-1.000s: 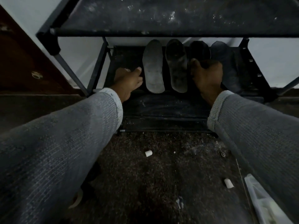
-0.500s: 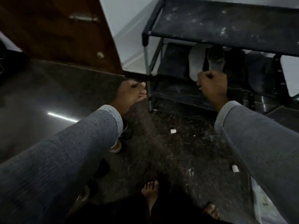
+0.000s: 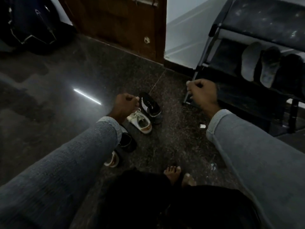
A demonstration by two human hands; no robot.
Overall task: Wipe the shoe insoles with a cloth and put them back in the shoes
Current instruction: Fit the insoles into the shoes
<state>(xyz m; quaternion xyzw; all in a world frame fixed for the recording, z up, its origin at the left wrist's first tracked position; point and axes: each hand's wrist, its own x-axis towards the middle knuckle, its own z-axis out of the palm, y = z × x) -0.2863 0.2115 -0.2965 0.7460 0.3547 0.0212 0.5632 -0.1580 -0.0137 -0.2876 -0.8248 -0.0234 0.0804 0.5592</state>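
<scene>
Both hands are clenched, holding nothing: left hand (image 3: pixel 124 104) hovers over the shoes (image 3: pixel 145 113) on the floor, right hand (image 3: pixel 202 95) before the rack (image 3: pixel 204 63). Insoles (image 3: pixel 259 63) lean on the rack's lower shelf, beyond the right hand.

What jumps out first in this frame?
Two grey-sleeved arms fill the foreground, the left hand and right hand both curled into fists, holding nothing visible. Under the left hand, a white lace-up sneaker and a black striped shoe lie on the dark floor. At right, insoles stand leaning on the black shoe rack's lower shelf.
</scene>
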